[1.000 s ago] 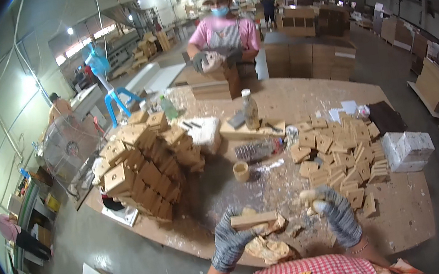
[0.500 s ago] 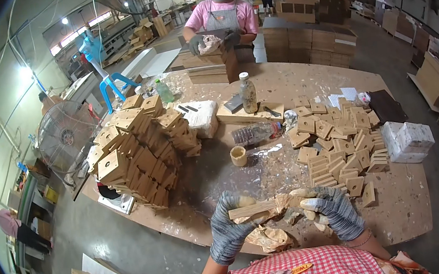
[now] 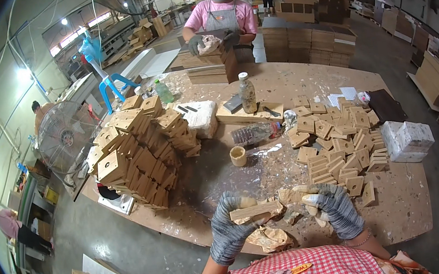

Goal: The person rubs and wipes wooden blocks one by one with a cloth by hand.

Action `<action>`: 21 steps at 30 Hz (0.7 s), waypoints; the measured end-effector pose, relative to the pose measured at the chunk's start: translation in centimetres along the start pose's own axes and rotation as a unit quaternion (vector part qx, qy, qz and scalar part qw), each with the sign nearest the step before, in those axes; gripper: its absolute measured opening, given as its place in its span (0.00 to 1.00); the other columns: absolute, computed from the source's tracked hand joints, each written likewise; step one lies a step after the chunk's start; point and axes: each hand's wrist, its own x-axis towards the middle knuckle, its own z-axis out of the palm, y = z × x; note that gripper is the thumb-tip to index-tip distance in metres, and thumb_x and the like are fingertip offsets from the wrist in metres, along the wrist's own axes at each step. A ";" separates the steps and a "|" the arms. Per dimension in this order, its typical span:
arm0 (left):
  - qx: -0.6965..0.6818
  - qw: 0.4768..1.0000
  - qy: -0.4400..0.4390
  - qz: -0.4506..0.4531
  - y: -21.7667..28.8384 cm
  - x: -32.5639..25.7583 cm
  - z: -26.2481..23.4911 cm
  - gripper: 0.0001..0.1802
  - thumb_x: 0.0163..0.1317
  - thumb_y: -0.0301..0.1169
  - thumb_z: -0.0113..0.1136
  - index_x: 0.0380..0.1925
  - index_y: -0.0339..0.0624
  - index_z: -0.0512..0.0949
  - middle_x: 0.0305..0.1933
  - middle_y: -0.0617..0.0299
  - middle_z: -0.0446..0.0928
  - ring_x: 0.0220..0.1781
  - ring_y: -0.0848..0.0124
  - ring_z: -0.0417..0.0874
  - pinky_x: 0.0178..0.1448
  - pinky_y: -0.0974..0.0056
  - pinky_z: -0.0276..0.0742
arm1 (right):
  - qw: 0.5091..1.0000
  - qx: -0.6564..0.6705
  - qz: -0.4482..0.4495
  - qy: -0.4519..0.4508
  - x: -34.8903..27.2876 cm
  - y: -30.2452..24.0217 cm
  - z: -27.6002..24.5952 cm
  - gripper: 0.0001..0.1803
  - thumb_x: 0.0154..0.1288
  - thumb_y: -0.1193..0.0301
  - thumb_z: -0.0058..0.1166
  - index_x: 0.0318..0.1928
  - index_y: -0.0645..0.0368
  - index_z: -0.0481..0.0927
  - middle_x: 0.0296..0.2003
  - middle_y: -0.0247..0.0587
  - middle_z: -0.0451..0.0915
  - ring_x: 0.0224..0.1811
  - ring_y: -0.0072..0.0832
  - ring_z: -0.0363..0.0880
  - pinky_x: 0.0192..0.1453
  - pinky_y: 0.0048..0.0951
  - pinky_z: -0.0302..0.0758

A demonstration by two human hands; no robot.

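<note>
My left hand [image 3: 228,228], in a grey knit glove with pale fingertips, is closed around a small flat wooden block [image 3: 253,211], its narrow edge facing up. In a matching glove, my right hand [image 3: 335,209] pinches a crumpled tan rag [image 3: 289,195] just right of the block. Some tan cloth also shows under the block, but whether it is the same piece I cannot tell. Below my hands, a crumpled tan cloth [image 3: 269,238] lies at the table's near edge.
Drilled wooden blocks are stacked at left [image 3: 136,160] and heaped at right [image 3: 343,142] on the worktable [image 3: 403,206]. A small cup [image 3: 238,156], a lying plastic bottle [image 3: 253,134] and a standing bottle [image 3: 248,93] occupy the middle. Across the table, a person [image 3: 222,19] handles cloth over stacked boards [image 3: 212,73].
My right hand has shifted slightly right, drawing the rag off the block's right end. The left hand and block have barely moved. Behind the fan at left, a person has straightened up.
</note>
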 end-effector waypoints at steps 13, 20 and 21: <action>-0.004 1.000 -0.006 -0.004 0.9 0.5 0.5 0.22 0.41 0.31 0.75 0.34 0.42 0.72 0.34 0.66 0.75 0.38 0.78 0.76 0.44 0.71 0.74 | 1.000 -0.006 0.009 -0.002 0.4 -0.4 -0.4 0.18 0.61 0.65 0.54 0.47 0.64 0.78 0.24 0.34 0.79 0.23 0.14 0.74 0.27 0.16 0.72; 0.007 1.000 0.003 0.010 0.7 -0.1 0.2 0.22 0.41 0.29 0.75 0.34 0.42 0.71 0.35 0.65 0.75 0.38 0.78 0.76 0.44 0.71 0.75 | 0.999 0.036 0.025 -0.012 0.8 0.3 -0.4 0.17 0.60 0.65 0.55 0.45 0.64 0.79 0.24 0.33 0.80 0.22 0.12 0.73 0.26 0.14 0.71; 0.000 1.000 0.003 0.010 0.4 0.0 0.1 0.22 0.41 0.29 0.75 0.34 0.42 0.71 0.35 0.65 0.76 0.38 0.78 0.76 0.44 0.71 0.75 | 0.999 -0.028 -0.001 -0.016 0.9 -0.2 0.1 0.17 0.60 0.65 0.55 0.45 0.63 0.79 0.24 0.33 0.79 0.22 0.12 0.73 0.26 0.14 0.71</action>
